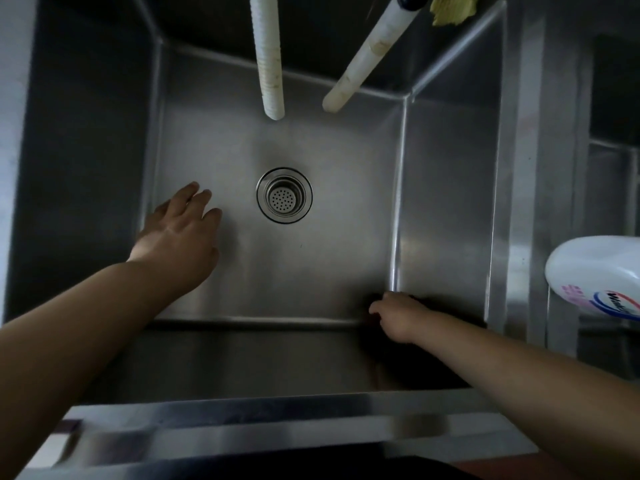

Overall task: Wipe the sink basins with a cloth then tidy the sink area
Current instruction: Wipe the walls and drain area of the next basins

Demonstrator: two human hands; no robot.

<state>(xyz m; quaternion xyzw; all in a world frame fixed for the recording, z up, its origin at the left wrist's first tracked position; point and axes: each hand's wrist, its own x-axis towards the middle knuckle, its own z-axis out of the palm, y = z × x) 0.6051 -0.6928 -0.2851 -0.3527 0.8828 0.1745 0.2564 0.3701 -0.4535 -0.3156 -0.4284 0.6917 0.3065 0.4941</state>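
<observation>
The right hand pressed a dark cloth into the sink basin's near right corner, fingers curled over it; off to its left, the left hand lay flat and empty beside the drain

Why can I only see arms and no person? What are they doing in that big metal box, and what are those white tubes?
The camera sits on the person's head and looks down, so only their arms show. The metal box is a sink basin with a round drain in its floor. The left hand reaches in with fingers spread and nothing in its grip. The right hand presses a dark cloth into the near right corner. The two white hoses hang from above. A white bottle stands on the right.
</observation>
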